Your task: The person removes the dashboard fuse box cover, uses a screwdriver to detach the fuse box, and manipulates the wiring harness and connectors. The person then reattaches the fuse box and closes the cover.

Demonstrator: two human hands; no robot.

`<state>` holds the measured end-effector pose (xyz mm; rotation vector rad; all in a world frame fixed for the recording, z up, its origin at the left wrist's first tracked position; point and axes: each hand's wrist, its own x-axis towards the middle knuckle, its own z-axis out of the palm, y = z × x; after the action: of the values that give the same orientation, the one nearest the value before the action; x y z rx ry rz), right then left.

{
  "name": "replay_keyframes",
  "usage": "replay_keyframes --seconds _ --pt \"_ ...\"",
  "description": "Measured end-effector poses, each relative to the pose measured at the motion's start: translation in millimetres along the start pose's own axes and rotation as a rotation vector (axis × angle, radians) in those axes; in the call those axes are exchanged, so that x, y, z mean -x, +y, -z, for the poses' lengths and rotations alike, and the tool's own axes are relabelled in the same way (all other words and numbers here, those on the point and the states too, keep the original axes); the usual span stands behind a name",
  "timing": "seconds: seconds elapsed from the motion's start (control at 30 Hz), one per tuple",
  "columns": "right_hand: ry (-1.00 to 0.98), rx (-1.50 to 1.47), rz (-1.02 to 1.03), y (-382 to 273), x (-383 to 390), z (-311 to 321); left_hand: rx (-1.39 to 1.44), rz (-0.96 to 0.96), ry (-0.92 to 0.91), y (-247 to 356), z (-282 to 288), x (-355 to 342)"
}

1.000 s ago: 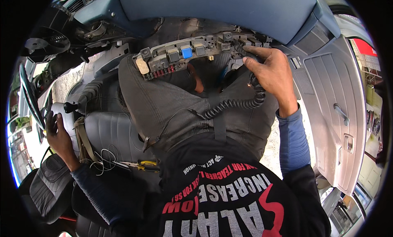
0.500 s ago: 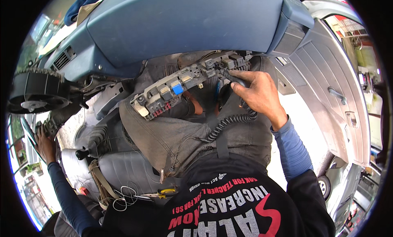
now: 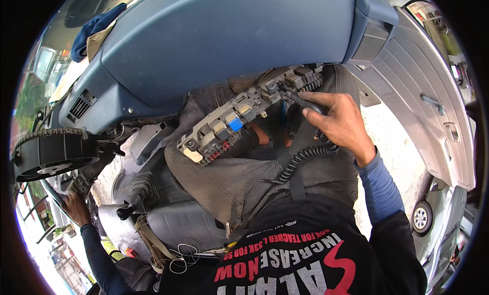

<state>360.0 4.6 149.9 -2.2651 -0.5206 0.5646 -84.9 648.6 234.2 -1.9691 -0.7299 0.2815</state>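
A long grey fuse box (image 3: 224, 117) with relays, a blue relay (image 3: 235, 123) and rows of small fuses lies slantwise across my knees. My right hand (image 3: 340, 123) is closed around the dark handle of a test probe (image 3: 317, 107), thumb and forefinger toward its front end. That end is against or very near the fuse box's right half; the exact contact is too small to make out. A black coiled cord (image 3: 300, 160) runs from the probe over my lap. Far left, below the steering wheel (image 3: 56, 155), my left hand (image 3: 76, 208) has its fingers bent around a dark grey part, partly hidden.
The blue dashboard (image 3: 229, 35) spans the space ahead. At right stands the open car door (image 3: 423, 91). A gear lever (image 3: 125, 212) and grey seat (image 3: 178, 223) are to my left, with a thin white cable (image 3: 184, 259) on the seat beside me.
The whole view has swung left, so things sit farther right and lower. My right hand keeps the probe at the same part of the fuse box. My left hand stays below the steering wheel.
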Motion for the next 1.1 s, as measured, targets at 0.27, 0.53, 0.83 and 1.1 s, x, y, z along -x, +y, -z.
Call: replay_keyframes --seconds 0.27,0.53,0.83,1.1 --pt "-0.013 -0.01 -0.038 -2 2 0 -0.063 -0.013 -0.032 8 2 -4" --pt "0.004 -0.005 0.005 3 1 -1 -0.123 -0.003 -0.069 2 3 -9" --pt "0.02 0.013 0.013 3 1 0 -0.106 0.006 -0.033 8 20 -20" --pt "0.053 0.026 0.067 -2 9 -1 -0.08 -0.017 -0.039 1 9 -20"
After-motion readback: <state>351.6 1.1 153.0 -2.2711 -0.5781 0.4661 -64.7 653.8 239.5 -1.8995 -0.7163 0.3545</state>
